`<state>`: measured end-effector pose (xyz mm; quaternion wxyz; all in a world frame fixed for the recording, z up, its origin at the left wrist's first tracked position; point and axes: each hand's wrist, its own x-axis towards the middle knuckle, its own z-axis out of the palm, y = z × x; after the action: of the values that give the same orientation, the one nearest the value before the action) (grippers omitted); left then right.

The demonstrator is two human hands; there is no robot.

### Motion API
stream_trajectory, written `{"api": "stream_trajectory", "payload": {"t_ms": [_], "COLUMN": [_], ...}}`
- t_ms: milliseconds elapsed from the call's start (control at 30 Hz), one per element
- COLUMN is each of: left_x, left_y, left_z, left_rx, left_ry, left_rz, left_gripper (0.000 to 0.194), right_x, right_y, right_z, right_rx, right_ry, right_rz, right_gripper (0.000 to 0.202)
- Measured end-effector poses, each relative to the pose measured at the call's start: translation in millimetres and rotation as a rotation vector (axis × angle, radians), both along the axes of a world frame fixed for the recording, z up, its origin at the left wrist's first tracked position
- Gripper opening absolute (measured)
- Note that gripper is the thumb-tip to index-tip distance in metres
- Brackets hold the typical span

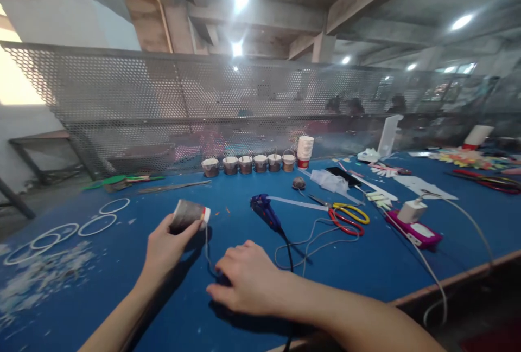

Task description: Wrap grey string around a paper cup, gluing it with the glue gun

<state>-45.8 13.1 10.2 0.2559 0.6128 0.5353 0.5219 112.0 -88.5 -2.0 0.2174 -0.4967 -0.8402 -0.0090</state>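
A paper cup (188,215), wrapped mostly in dark grey yarn, lies on its side in my left hand (165,246), whose thumb and fingers close round it. The cup's white and red end points right. From that end a grey strand (207,246) hangs down to my right hand (246,279). My right hand is low over the blue table with its fingers curled around something dark, mostly hidden beneath them. A blue glue gun (265,212) lies beyond my right hand.
Several wrapped cups (245,165) line the back beside stacked cups (305,151). Red and yellow scissors (345,218), loose cord and a pink power strip (413,230) lie right. White rings (97,224) and scraps lie left. A perforated screen (244,91) stands behind.
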Motion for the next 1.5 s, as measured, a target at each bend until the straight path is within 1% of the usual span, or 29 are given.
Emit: {"api": "stream_trajectory", "payload": {"t_ms": [33, 100, 167, 200, 267, 300, 367, 433, 467, 500, 533, 600, 633, 667, 700, 767, 800, 867, 933, 1067, 1233, 1367, 1500], "left_x": [-1.4, -3.4, -4.2, -4.1, -3.3, -2.8, -1.6, -0.5, -0.2, 0.1, 0.3, 0.5, 0.6, 0.7, 0.7, 0.7, 0.9, 1.4, 2.3, 4.1, 4.7, 2.5, 1.4], "left_y": [2.6, 7.8, 12.0, 13.4, 14.7, 14.7, 14.9, 16.5, 18.1, 20.2, 22.6, 27.5, 29.7, 31.5, 32.9, 34.9, 35.6, 36.8, 37.5, 36.0, 32.0, 33.6, 38.5], "left_z": [-0.3, -2.6, -5.4, -6.4, -6.9, -6.6, -5.5, -5.5, -6.4, -8.0, -10.2, -15.4, -18.0, -20.3, -22.2, -25.0, -25.9, -27.2, -27.4, -24.9, -20.4, -19.6, -22.3], "left_rx": [-0.009, -0.023, -0.033, -0.036, -0.035, -0.034, -0.023, -0.008, 0.0, 0.002, 0.009, 0.009, 0.019, 0.023, 0.027, 0.038, 0.039, 0.053, 0.058, 0.044, 0.002, -0.025, -0.015], "left_ry": [-0.029, -0.069, -0.075, -0.069, -0.056, -0.054, -0.06, -0.081, -0.086, -0.091, -0.098, -0.119, -0.131, -0.129, -0.119, -0.1, -0.09, -0.076, -0.064, -0.06, -0.105, -0.107, -0.11], "left_rz": [0.011, 0.034, 0.043, 0.045, 0.049, 0.054, 0.053, 0.066, 0.072, 0.075, 0.077, 0.065, 0.048, 0.025, 0.001, -0.009, -0.003, 0.008, 0.011, 0.001, 0.003, 0.009, -0.013], "left_gripper": [0.031, 0.032, 0.032, 0.031, 0.029, 0.028, 0.027, 0.024, 0.023, 0.023, 0.023, 0.023, 0.023, 0.023, 0.023, 0.021, 0.02, 0.02, 0.021, 0.021, 0.021, 0.022, 0.023], "right_x": [-3.8, -10.8, -13.7, -12.4, -2.4, 7.0, 34.4, 71.0, 90.9, 110.6, 129.5, 162.2, 175.2, 185.7, 193.5, 201.6, 202.7, 201.9, 200.4, 199.2, 198.1, 197.3, 196.0], "right_y": [-4.1, -11.0, -16.6, -19.3, -25.6, -29.6, -39.9, -54.6, -64.0, -74.5, -85.8, -108.6, -118.7, -127.4, -134.2, -142.6, -144.3, -144.3, -142.1, -139.6, -138.9, -136.6, -134.5], "right_z": [-1.9, -5.7, -6.4, -4.6, 3.9, 10.0, 22.0, 28.0, 26.9, 23.0, 16.2, -4.1, -16.4, -29.0, -41.1, -61.5, -68.9, -77.8, -80.7, -81.0, -84.8, -87.0, -87.9], "right_rx": [0.097, 0.251, 0.336, 0.366, 0.412, 0.425, 0.42, 0.462, 0.517, 0.562, 0.589, 0.648, 0.63, 0.605, 0.567, 0.489, 0.455, 0.439, 0.46, 0.527, 0.636, 0.732, 0.726], "right_ry": [-0.066, -0.119, -0.12, -0.126, -0.164, -0.183, -0.208, -0.146, -0.08, -0.007, 0.049, 0.156, 0.188, 0.175, 0.136, 0.029, 0.004, 0.012, 0.042, 0.071, 0.023, 0.014, 0.053], "right_rz": [0.064, 0.196, 0.349, 0.406, 0.475, 0.46, 0.467, 0.406, 0.333, 0.188, 0.024, -0.265, -0.381, -0.438, -0.468, -0.478, -0.483, -0.514, -0.545, -0.574, -0.573, -0.551, -0.558], "right_gripper": [0.036, 0.045, 0.049, 0.046, 0.032, 0.022, 0.022, 0.023, 0.022, 0.022, 0.024, 0.023, 0.024, 0.025, 0.026, 0.027, 0.028, 0.029, 0.03, 0.032, 0.032, 0.031, 0.03]}}
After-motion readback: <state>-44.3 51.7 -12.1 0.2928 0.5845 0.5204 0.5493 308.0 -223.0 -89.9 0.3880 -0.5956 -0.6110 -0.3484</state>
